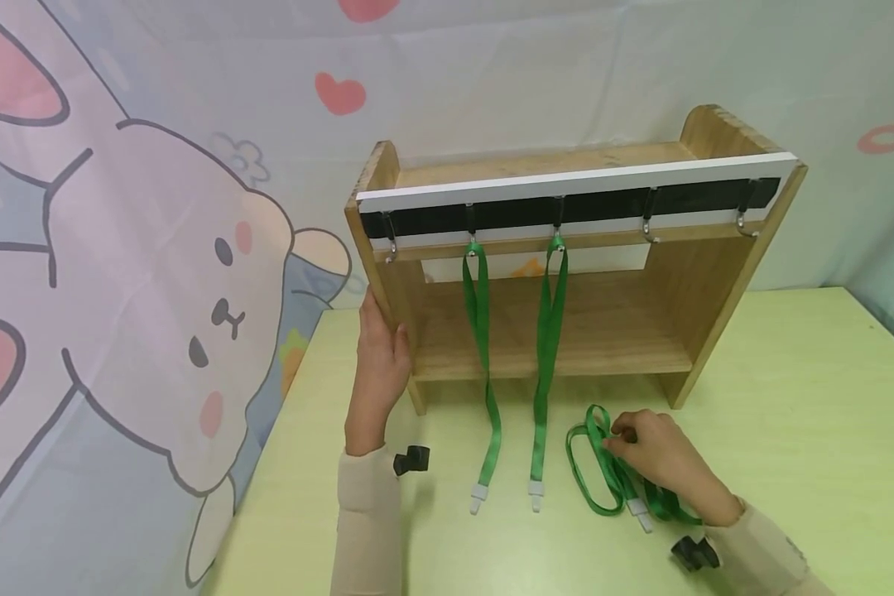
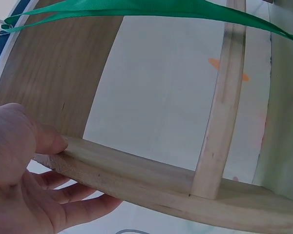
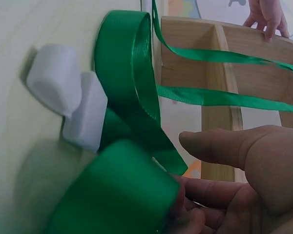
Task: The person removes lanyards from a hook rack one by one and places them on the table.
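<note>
A wooden shelf [image 1: 551,331] stands on the yellow-green table [image 1: 790,397], with a black hook rail [image 1: 566,207] across its top. Two green lanyards [image 1: 479,331] [image 1: 547,331] hang from the middle hooks, their white clips resting on the table. My left hand [image 1: 387,339] grips the shelf's left side panel [image 2: 136,170], thumb on the edge and fingers behind. My right hand [image 1: 622,439] rests on a loose pile of green lanyards [image 1: 592,472] in front of the shelf and pinches a strap [image 3: 127,87]. White clips [image 3: 68,107] lie beside it.
Three hooks [image 1: 391,248] [image 1: 650,232] [image 1: 745,225] carry nothing. A cloth backdrop with a cartoon rabbit [image 1: 156,290] hangs behind and to the left of the table. The table's left edge runs close to my left forearm.
</note>
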